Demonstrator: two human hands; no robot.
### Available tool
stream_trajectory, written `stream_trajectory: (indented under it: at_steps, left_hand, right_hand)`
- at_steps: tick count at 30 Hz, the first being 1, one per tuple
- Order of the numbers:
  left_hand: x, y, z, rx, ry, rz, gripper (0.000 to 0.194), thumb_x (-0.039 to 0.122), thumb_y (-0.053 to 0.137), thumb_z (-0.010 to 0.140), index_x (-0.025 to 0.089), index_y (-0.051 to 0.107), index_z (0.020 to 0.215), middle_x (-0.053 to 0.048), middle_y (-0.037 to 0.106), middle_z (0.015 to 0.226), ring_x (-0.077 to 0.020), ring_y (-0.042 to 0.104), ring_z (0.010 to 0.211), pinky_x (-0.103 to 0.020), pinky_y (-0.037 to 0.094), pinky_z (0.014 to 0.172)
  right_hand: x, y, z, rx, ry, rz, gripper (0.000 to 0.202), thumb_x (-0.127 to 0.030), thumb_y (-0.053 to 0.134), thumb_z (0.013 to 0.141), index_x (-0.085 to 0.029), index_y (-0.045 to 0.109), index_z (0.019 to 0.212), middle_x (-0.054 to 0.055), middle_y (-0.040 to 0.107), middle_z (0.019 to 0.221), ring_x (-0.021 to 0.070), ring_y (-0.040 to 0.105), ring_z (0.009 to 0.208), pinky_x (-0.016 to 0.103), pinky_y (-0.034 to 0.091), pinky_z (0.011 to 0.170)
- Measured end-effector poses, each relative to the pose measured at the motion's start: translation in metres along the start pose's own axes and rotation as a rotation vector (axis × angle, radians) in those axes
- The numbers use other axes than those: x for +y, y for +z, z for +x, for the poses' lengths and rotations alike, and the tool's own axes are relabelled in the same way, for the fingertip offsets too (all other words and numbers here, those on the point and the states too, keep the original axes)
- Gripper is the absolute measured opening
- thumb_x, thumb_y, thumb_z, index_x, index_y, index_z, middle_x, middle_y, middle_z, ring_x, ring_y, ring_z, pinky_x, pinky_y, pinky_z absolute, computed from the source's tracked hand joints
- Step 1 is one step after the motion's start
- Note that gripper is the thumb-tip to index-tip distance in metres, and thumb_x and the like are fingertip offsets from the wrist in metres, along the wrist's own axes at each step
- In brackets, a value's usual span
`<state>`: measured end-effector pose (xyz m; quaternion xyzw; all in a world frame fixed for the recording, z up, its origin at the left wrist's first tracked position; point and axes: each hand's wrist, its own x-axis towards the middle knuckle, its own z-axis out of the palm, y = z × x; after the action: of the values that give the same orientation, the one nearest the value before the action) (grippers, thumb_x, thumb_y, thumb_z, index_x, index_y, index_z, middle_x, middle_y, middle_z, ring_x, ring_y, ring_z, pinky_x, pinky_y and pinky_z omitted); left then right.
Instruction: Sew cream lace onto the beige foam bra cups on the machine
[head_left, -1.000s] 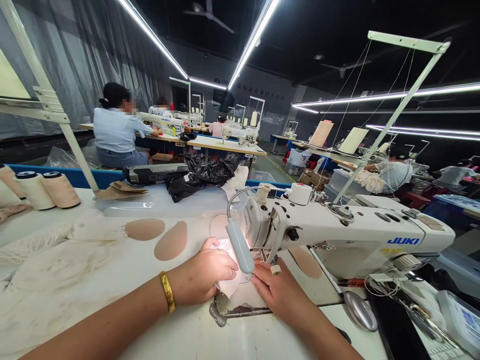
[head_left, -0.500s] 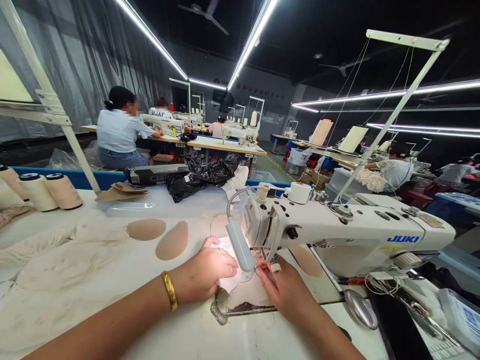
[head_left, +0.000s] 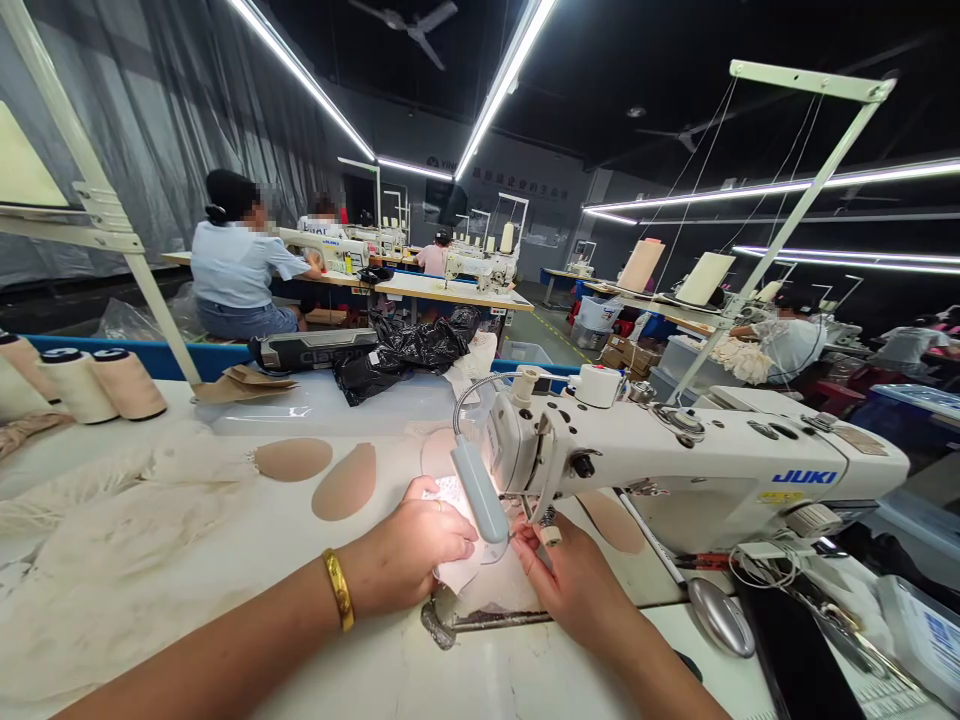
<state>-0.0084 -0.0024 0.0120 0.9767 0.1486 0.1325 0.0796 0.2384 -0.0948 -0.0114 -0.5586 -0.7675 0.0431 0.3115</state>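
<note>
A white JUKI sewing machine (head_left: 675, 455) stands in front of me, with a grey lamp (head_left: 480, 495) lighting its needle area. Pale pink lace fabric (head_left: 456, 575) lies beneath the machine head. My left hand (head_left: 416, 545) is closed on the left side of that fabric, fingers bent over it. On the other side, my right hand (head_left: 566, 575) has its thumb and fingers pinched close to the presser foot, at the fabric's right edge; lamp and machine head partly cover this spot. Beige oval pads (head_left: 345, 482) lie to the left, and another pad (head_left: 611, 522) rests behind my right hand.
Thread cones (head_left: 127, 385) stand at the far left beside loose pale fabric (head_left: 135, 540). A black plastic bag (head_left: 412, 350) lies at the back. On the right are a silver computer mouse (head_left: 721, 617), a dark flat object (head_left: 795, 640) and tools. Co-workers sit at other machines.
Both hands stay almost in place on the fabric. The seated co-worker at the left has shifted slightly.
</note>
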Motion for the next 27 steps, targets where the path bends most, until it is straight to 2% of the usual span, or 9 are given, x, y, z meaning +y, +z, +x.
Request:
stream_trajectory:
  at_steps: [3, 9, 14, 17, 21, 24, 27]
  left_hand:
    - [-0.001, 0.001, -0.001, 0.006, 0.009, 0.005, 0.045, -0.004, 0.058, 0.063, 0.025, 0.066, 0.097, 0.001, 0.077, 0.117, -0.0267, 0.066, 0.11, -0.05, 0.029, 0.101]
    - [-0.001, 0.004, -0.003, 0.027, 0.009, 0.045, 0.045, -0.004, 0.057, 0.064, 0.024, 0.066, 0.098, 0.0, 0.077, 0.116, -0.0249, 0.067, 0.103, -0.046, 0.032, 0.096]
    - [0.004, 0.004, -0.004, 0.05, 0.0, 0.133, 0.031, 0.002, 0.062, 0.072, 0.023, 0.065, 0.095, 0.0, 0.076, 0.106, -0.026, 0.067, 0.099, -0.047, 0.034, 0.095]
    - [0.008, 0.003, -0.005, 0.054, 0.003, 0.181, 0.021, 0.01, 0.064, 0.079, 0.022, 0.064, 0.096, 0.0, 0.075, 0.101, -0.0267, 0.067, 0.097, -0.049, 0.034, 0.098]
    - [0.019, 0.0, -0.008, 0.042, 0.011, 0.278, 0.006, 0.018, 0.065, 0.085, 0.02, 0.06, 0.087, -0.001, 0.071, 0.091, -0.0246, 0.066, 0.085, -0.048, 0.038, 0.093]
    - [0.03, 0.0, -0.011, 0.053, 0.04, 0.325, 0.014, 0.022, 0.064, 0.091, 0.02, 0.056, 0.08, 0.0, 0.067, 0.082, -0.021, 0.061, 0.074, -0.046, 0.04, 0.091]
    - [0.038, 0.003, -0.015, 0.057, 0.078, 0.331, 0.016, 0.024, 0.06, 0.096, 0.021, 0.055, 0.08, 0.001, 0.065, 0.081, -0.0199, 0.058, 0.072, -0.047, 0.04, 0.09]
  right_hand:
    - [0.0, 0.001, 0.0, -0.004, 0.008, 0.017, 0.024, -0.027, 0.044, 0.104, -0.018, 0.067, 0.107, 0.012, 0.073, 0.102, 0.0273, 0.071, 0.089, 0.044, 0.061, 0.079]
    - [-0.003, -0.001, 0.001, -0.014, 0.017, 0.056, 0.025, -0.027, 0.044, 0.103, -0.018, 0.066, 0.108, 0.011, 0.075, 0.1, 0.0258, 0.072, 0.088, 0.038, 0.06, 0.075]
    - [-0.002, -0.001, 0.0, -0.06, 0.057, 0.065, 0.027, -0.031, 0.043, 0.104, -0.018, 0.067, 0.105, 0.012, 0.075, 0.103, 0.027, 0.072, 0.092, 0.039, 0.058, 0.079]
    - [-0.003, 0.0, -0.002, -0.091, 0.052, 0.069, 0.026, -0.031, 0.043, 0.105, -0.018, 0.065, 0.111, 0.011, 0.074, 0.101, 0.0251, 0.072, 0.088, 0.035, 0.055, 0.075]
    - [-0.006, -0.001, -0.003, -0.165, -0.018, -0.022, 0.022, -0.03, 0.042, 0.106, -0.022, 0.062, 0.109, 0.007, 0.071, 0.092, 0.0234, 0.067, 0.08, 0.032, 0.047, 0.067]
    - [-0.009, -0.002, -0.004, -0.247, -0.128, -0.017, 0.021, -0.025, 0.041, 0.107, -0.025, 0.062, 0.103, 0.003, 0.066, 0.089, 0.0213, 0.063, 0.081, 0.031, 0.043, 0.068]
    - [-0.014, -0.003, -0.004, -0.321, -0.188, 0.034, 0.02, -0.023, 0.045, 0.106, -0.025, 0.062, 0.096, 0.001, 0.063, 0.09, 0.0192, 0.061, 0.085, 0.03, 0.043, 0.072]
